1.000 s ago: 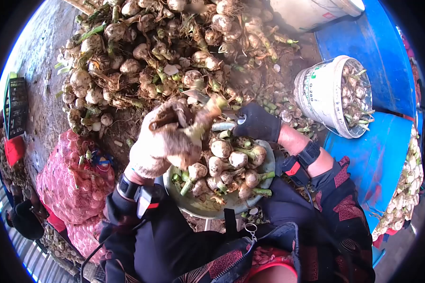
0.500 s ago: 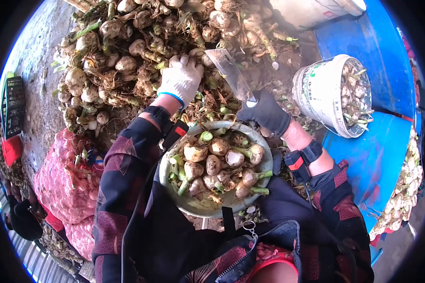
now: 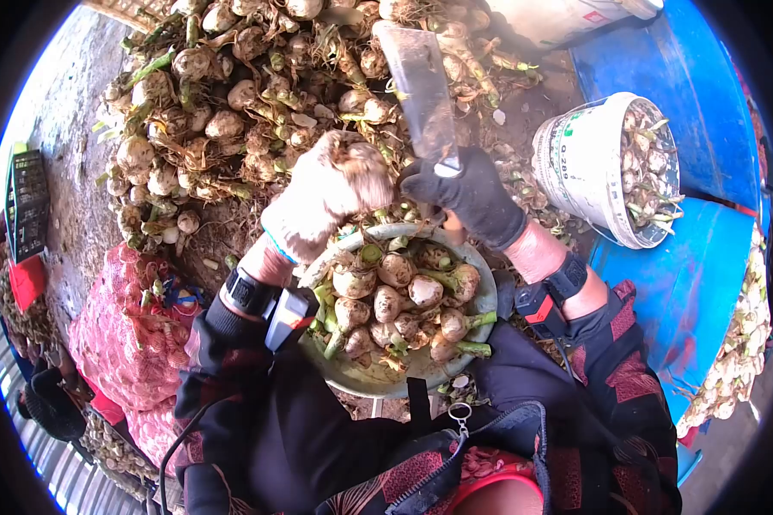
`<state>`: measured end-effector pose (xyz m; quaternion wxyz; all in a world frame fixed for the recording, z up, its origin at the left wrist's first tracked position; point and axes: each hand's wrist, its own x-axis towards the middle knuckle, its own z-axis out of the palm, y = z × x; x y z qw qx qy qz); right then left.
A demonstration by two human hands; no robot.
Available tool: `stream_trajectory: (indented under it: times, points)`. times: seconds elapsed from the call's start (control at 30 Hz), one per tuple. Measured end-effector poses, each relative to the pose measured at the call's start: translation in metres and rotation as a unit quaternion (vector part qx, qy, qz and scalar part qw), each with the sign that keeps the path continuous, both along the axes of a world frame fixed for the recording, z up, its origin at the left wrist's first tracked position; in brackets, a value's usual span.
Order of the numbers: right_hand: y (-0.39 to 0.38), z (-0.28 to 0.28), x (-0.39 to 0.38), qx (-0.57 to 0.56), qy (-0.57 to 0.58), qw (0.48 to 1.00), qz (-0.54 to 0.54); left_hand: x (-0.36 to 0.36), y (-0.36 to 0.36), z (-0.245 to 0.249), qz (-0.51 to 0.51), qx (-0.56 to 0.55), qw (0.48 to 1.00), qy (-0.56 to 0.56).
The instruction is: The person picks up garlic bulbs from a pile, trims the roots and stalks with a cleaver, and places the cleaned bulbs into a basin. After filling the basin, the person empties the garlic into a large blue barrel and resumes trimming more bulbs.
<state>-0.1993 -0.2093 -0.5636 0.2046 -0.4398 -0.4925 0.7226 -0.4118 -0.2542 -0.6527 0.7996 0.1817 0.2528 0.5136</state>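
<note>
My left hand (image 3: 333,184), in a dirty white glove, is closed in a fist above the basin's far rim. It is slightly smeared, and whatever sits in its fingers is hidden. My right hand (image 3: 468,196), in a black glove, grips a broad-bladed knife (image 3: 423,90) whose blade points up and away over the pile. The two hands are close together. Just below them a round pale basin (image 3: 483,322) in front of my lap holds several garlic bulbs (image 3: 387,303) with short green stems. Beyond my hands lies a large heap of untrimmed garlic (image 3: 232,103) with roots and stalks.
A white bucket (image 3: 575,163) of cut stems and bulbs leans at the right, against blue sheeting (image 3: 670,283). Pink mesh sacks (image 3: 129,335) stand at the left. A dark crate (image 3: 27,206) is farther left. Another person (image 3: 51,403) is at the lower left.
My left hand has come back from the heap toward me and closed into a fist. My right hand has shifted slightly left, and the knife now stands more upright.
</note>
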Motion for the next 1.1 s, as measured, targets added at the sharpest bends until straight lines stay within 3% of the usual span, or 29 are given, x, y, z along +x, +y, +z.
stream_trajectory:
  times: [0.03,0.07,0.1,0.17,0.2,0.23,0.3,0.33,0.37,0.43,0.5,0.63,0.7,0.73,0.77,0.83,0.87,0.9,0.97,1.03,1.1]
  points:
    - [-0.002,-0.004,-0.002,0.000,0.000,1.000,0.000,0.003,-0.006,-0.001,-0.024,0.037,0.999,0.015]
    - [-0.004,-0.007,-0.003,0.006,-0.013,1.000,-0.005,-0.013,-0.012,0.003,-0.051,0.072,0.971,0.223]
    - [-0.006,-0.008,-0.004,0.012,-0.024,1.000,-0.010,-0.010,-0.015,0.015,-0.051,0.072,0.971,0.223]
    - [-0.007,0.001,-0.006,-0.008,-0.038,0.999,0.005,0.006,-0.016,0.048,0.038,0.139,0.935,0.324]
    - [-0.008,0.004,-0.009,0.000,-0.011,1.000,-0.002,0.011,-0.009,0.075,0.011,0.106,0.936,0.335]
    - [-0.008,0.006,-0.011,0.009,0.015,1.000,-0.008,0.009,-0.011,0.071,0.012,0.106,0.936,0.335]
    - [-0.006,0.019,-0.009,-0.028,-0.022,0.999,0.017,0.005,-0.016,0.067,0.058,0.105,0.865,0.488]
    - [-0.004,0.023,-0.008,-0.063,-0.058,0.995,0.041,0.006,-0.017,0.070,0.096,0.033,0.955,0.280]
    - [-0.004,0.018,-0.007,-0.063,-0.057,0.995,0.043,0.005,-0.017,0.074,0.098,0.032,0.954,0.281]
    - [-0.006,0.013,-0.008,0.223,-0.086,0.970,0.053,0.005,-0.017,0.079,0.092,0.004,0.966,0.241]
    - [-0.008,0.015,-0.006,0.221,-0.099,0.968,0.058,0.008,-0.018,0.079,0.106,-0.001,0.976,0.189]
    - [-0.009,0.007,-0.004,0.285,-0.132,0.944,0.103,0.011,-0.023,0.083,0.117,-0.131,0.977,0.119]
    - [-0.008,0.012,-0.004,0.336,-0.163,0.918,0.134,0.010,-0.026,0.078,0.143,0.061,0.928,0.339]
    - [-0.009,0.013,-0.005,0.337,-0.163,0.918,0.134,0.000,-0.024,0.075,0.047,0.234,0.744,0.624]
    - [-0.010,0.013,-0.007,0.368,-0.134,0.914,0.109,-0.006,-0.026,0.074,0.047,0.234,0.744,0.624]
    - [-0.010,0.015,-0.008,0.398,-0.106,0.908,0.082,-0.014,-0.039,0.065,0.042,0.228,0.838,0.493]
    - [-0.008,0.016,-0.008,0.448,-0.104,0.881,0.109,-0.019,-0.068,0.014,0.097,0.185,0.850,0.483]
    - [-0.007,0.017,-0.009,0.497,-0.101,0.851,0.135,-0.041,-0.080,-0.008,0.009,0.337,0.652,0.679]
    - [-0.007,0.019,-0.010,0.516,-0.111,0.837,0.142,-0.046,-0.095,-0.022,-0.026,0.359,0.610,0.706]
    - [-0.008,0.019,-0.011,0.535,-0.120,0.822,0.150,-0.033,-0.095,-0.006,-0.025,0.329,0.613,0.718]
    - [-0.010,0.020,-0.012,0.546,-0.152,0.805,0.176,-0.029,-0.079,0.048,-0.091,0.304,0.679,0.663]
